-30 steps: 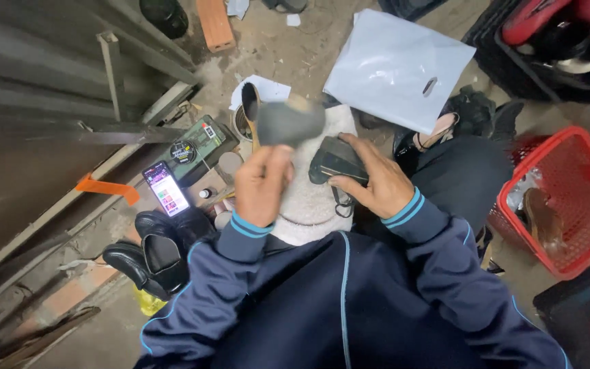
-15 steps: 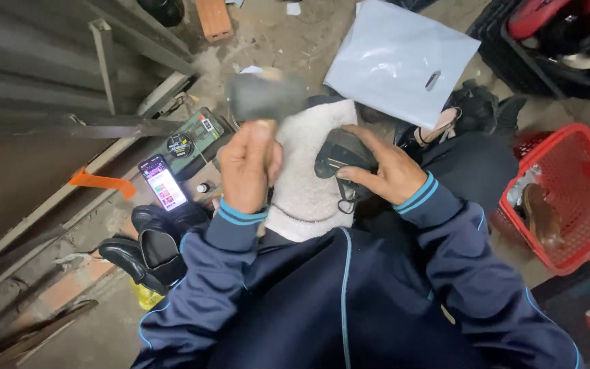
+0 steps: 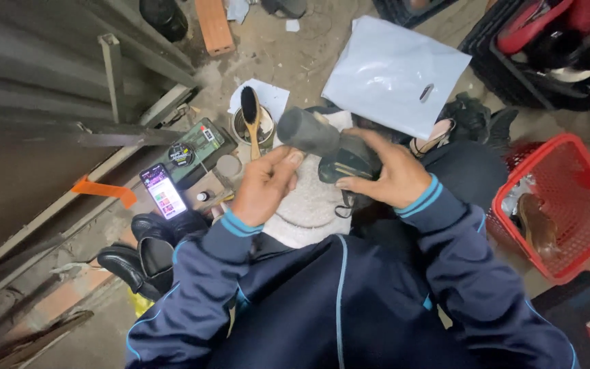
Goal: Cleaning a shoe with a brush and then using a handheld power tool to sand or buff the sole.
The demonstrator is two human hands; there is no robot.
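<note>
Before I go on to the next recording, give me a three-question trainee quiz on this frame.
1. True or false: the left hand holds a grey mallet over the dark shoe.
2. What does the right hand rest on? A) the red basket B) the dark shoe C) the phone
3. Fill in: the shoe brush lies across an open round ____.

Key: 1 true; 2 B; 3 tin. The red basket stands apart on the person's right, and the lit phone lies on their left.
</note>
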